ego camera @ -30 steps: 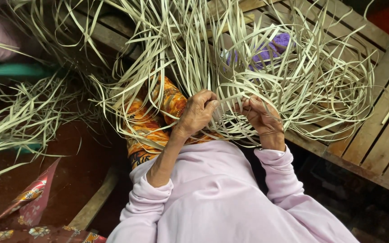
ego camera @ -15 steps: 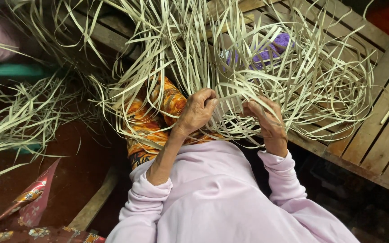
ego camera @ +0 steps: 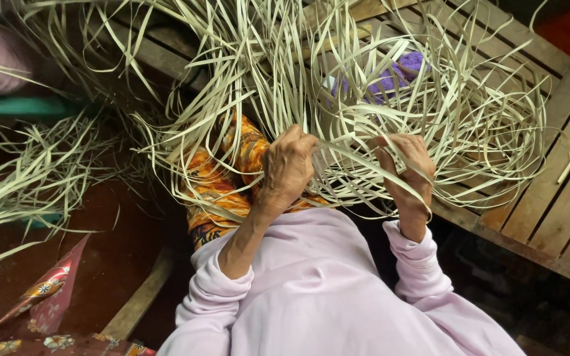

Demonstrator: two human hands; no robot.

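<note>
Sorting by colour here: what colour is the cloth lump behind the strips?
Purple, seen in the head view.

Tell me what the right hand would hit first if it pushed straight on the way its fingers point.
The right hand is already among the pale leaf strips; more strips come first, and the purple cloth probably lies behind them.

Both hands grip pale leaf strips: left hand closed on a bunch, right hand pinching strands, wooden slats to the right.
</note>
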